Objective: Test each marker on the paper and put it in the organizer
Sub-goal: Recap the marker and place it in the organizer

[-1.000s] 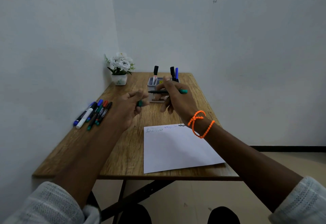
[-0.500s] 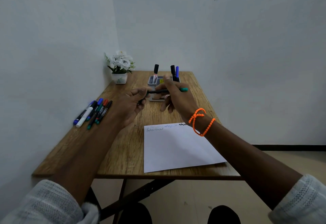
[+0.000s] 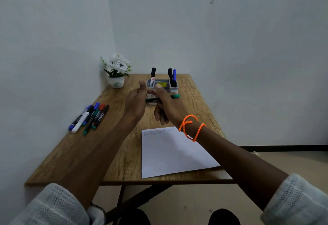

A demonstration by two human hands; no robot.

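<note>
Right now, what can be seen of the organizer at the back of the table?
The organizer is a small box of pale grey, plastic-looking compartments near the far edge of the wooden table. One black-capped marker stands in its left compartment; a black marker and a blue marker stand in the right. A yellow label shows in the middle. The hands hide its front.

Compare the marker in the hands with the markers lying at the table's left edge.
The held marker is alone, gripped above the table by the right hand with the left hand at its other end; the loose markers lie in a bunch on the table, untouched. The held one points across the view; the loose ones slant toward the back. Both include green ends and dark barrels.
</note>
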